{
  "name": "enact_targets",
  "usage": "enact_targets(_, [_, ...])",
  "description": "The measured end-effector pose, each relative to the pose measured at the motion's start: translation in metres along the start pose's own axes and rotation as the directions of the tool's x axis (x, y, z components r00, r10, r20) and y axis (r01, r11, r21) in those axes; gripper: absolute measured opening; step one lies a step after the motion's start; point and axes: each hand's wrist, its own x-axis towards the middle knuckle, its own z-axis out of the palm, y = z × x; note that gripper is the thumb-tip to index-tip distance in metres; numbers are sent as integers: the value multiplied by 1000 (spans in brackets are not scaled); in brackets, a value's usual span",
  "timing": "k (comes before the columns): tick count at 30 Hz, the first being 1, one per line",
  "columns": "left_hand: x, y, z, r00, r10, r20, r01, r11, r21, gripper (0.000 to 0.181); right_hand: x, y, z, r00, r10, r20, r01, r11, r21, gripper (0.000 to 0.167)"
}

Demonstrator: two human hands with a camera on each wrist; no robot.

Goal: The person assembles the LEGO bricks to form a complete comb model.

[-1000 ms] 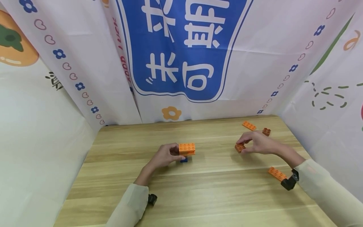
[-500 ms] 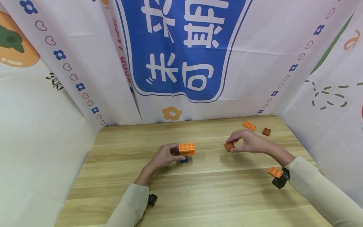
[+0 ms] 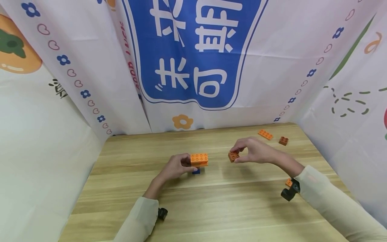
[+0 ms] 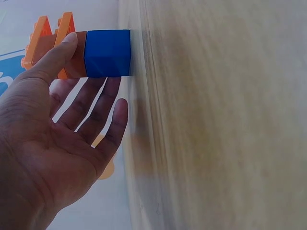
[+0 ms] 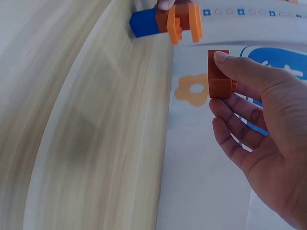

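Near the middle of the table my left hand (image 3: 175, 166) grips a block stack, its orange top plate (image 3: 199, 157) studs-up. In the left wrist view the stack has a blue block (image 4: 108, 52) at its base, then brown and orange pieces, with my thumb on one side and fingers on the other. My right hand (image 3: 255, 150) pinches a brown brick (image 3: 233, 156) above the table, to the right of the stack and apart from it. The right wrist view shows that brick (image 5: 219, 74) between thumb and fingers.
An orange plate (image 3: 265, 134) and a second brown brick (image 3: 283, 140) lie at the table's back right. Another orange piece (image 3: 289, 182) is partly hidden by the right wrist camera. Printed cloth (image 3: 266, 84) hangs behind the wooden table (image 3: 211, 208).
My right hand has moved left with the brown brick, closer to the stack. The left hand stays around the stack in about the same place.
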Motion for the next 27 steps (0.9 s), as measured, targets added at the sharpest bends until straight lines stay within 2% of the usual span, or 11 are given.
enact_targets(13, [2, 2, -1, 1000, -6, 0, 6, 1000, 11, 21, 32, -25, 15, 997, -43, -68, 42, 999, -21, 30])
enact_targets(23, [3, -1, 1, 1000, 10, -8, -10, 1000, 9, 22, 56, -39, 28, 994, -70, -79, 70, 998, -2, 29])
enact_targets(27, [2, -2, 1, 1000, -2, -3, 2, 1000, -9, 21, 65, -42, 35, 994, -74, -82, 75, 997, 9, 29])
